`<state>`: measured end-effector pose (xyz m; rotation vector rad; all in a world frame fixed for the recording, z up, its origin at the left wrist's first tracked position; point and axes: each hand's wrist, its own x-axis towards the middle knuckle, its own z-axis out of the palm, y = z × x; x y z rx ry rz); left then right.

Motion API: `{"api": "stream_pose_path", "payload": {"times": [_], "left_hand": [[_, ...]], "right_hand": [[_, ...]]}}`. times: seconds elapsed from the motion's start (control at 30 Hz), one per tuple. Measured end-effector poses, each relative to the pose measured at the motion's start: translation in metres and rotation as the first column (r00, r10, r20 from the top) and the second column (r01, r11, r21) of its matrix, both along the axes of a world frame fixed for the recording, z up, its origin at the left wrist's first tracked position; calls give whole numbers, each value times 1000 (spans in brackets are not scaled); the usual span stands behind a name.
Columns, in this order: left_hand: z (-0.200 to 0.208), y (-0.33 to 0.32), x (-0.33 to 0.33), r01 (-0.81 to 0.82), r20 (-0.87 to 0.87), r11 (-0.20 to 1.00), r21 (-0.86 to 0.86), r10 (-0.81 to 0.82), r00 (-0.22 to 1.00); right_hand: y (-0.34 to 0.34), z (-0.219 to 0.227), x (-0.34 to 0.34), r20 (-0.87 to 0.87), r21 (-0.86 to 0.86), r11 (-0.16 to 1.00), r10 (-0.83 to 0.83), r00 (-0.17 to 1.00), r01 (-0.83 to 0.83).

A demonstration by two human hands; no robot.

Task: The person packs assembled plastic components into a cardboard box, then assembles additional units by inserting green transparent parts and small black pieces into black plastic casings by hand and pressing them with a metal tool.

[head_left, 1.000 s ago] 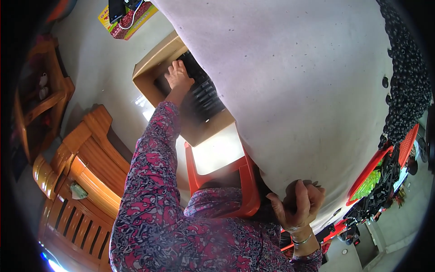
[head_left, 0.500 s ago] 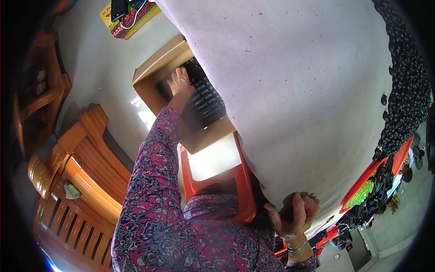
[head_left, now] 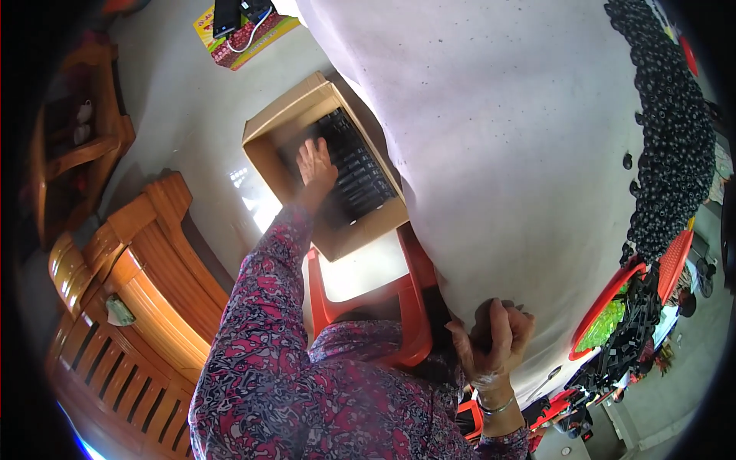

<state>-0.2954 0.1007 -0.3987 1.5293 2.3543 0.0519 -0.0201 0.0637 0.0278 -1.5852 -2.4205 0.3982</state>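
Observation:
My left hand [head_left: 316, 162] reaches into an open cardboard box [head_left: 270, 123] at the left of the table. Its fingers are spread and touch or hover just over rows of small black pieces [head_left: 359, 180] packed in the box; their exact kind cannot be made out. My right hand [head_left: 494, 341], with a bangle at the wrist, rests by the near edge of the white-covered table [head_left: 506, 192]. Its fingers are loosely bent and the thumb stands apart, with nothing visible in the hand.
A heap of glossy black round pieces [head_left: 671, 146] lines the table's right side. Near it are a red basket [head_left: 576, 341] with green stuff and a pile of black strips [head_left: 613, 353]. A red plastic stool [head_left: 318, 295] stands below the box; a wooden bench [head_left: 153, 268] is at left.
The view has shifted a little, so the box and table sit lower and more fully in sight. My left hand stays inside the box; my right hand keeps its place by the table edge.

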Motion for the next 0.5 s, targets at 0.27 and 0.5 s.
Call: {"api": "stream_pose_path", "payload": {"times": [0.27, 0.5], "left_hand": [[51, -74, 32, 29, 343, 1000, 4, -29, 939], [79, -64, 24, 2, 519, 971, 241, -131, 845]], "right_hand": [[4, -6, -8, -167, 11, 1000, -20, 986, 22], [5, -12, -7, -272, 163, 987, 51, 961, -6]]}}
